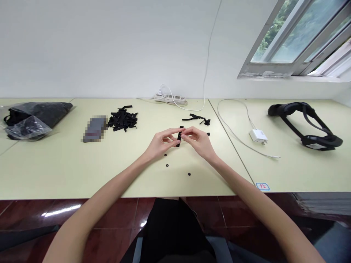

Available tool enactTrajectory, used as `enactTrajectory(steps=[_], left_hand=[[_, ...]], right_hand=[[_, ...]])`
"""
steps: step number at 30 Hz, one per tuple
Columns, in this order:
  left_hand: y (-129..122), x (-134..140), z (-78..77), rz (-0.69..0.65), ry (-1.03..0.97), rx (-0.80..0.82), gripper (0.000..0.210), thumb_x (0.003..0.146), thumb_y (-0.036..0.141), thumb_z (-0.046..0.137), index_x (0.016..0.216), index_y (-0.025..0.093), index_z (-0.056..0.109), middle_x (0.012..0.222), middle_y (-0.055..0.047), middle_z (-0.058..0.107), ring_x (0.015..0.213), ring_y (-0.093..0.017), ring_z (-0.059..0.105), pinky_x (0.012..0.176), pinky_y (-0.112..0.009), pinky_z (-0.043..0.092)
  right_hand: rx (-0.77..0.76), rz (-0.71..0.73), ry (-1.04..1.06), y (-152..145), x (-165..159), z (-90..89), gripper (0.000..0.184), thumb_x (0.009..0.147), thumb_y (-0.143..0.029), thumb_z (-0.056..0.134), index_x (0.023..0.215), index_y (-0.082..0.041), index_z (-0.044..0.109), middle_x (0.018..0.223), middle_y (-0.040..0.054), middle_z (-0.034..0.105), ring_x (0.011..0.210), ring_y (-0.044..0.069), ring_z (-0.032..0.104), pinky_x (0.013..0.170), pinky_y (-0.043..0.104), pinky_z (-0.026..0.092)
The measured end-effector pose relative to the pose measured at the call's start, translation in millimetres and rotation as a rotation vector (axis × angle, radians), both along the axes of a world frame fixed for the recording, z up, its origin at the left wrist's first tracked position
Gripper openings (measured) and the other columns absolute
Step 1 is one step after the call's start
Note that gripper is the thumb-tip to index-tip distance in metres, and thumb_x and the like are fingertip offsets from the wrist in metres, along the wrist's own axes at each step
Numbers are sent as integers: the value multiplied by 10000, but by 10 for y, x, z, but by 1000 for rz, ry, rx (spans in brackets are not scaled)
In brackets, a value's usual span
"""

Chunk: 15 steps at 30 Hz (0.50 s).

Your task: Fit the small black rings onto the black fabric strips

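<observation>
Both my hands meet over the middle of the table, around a short black fabric strip (179, 139). My left hand (163, 140) pinches the strip from the left, between thumb and fingers. From the right, the fingertips of my right hand (197, 139) close on its upper part; whether they also hold some small piece is hidden. Below the hands lie small black round pieces, one near my left wrist (165, 155), another (167, 165) under it, and a third (189, 174) further right. A few black strips (195, 117) rest just beyond my right hand.
A pile of black strips (123, 119) lies back left, beside a blurred-out grey object (95, 128). Further left is a black plastic bag (41, 117). A power strip (171, 98) sits against the wall. On the right are a white charger (258, 136) with cable and a black headset (318, 140).
</observation>
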<state>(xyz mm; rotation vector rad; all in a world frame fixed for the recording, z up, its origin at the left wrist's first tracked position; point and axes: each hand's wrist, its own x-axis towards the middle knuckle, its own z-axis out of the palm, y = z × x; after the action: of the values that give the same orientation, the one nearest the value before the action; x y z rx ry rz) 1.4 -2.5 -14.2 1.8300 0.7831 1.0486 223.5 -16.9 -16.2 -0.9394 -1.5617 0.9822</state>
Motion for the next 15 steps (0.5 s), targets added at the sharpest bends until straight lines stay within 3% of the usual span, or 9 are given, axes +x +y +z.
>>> enactTrajectory(steps=[6, 11, 15], left_hand=[[-33, 35, -6, 10, -30, -6, 445, 984, 461, 844, 1406, 324, 816, 1500, -100, 755, 833, -143, 737, 782, -320, 700], [-41, 37, -26, 0, -29, 5, 422, 1003, 459, 824, 1403, 325, 816, 1500, -95, 755, 852, -145, 725, 783, -311, 691], [-68, 39, 12, -6, -46, 14, 461, 1012, 455, 822, 1453, 332, 771, 1526, -90, 735, 871, -141, 736, 782, -293, 673]], right_hand=[[-63, 11, 93, 1, -60, -60, 316, 915, -547, 896, 931, -267, 749, 995, 31, 784, 969, 242, 787, 1002, 455, 661], [-124, 43, 113, 16, -56, -57, 359, 900, -560, 899, 1047, -267, 753, 977, 29, 795, 983, 241, 794, 983, 436, 669], [-10, -12, 32, -21, -48, -12, 310, 950, -558, 848, 991, -258, 787, 1006, 41, 807, 972, 247, 789, 993, 450, 668]])
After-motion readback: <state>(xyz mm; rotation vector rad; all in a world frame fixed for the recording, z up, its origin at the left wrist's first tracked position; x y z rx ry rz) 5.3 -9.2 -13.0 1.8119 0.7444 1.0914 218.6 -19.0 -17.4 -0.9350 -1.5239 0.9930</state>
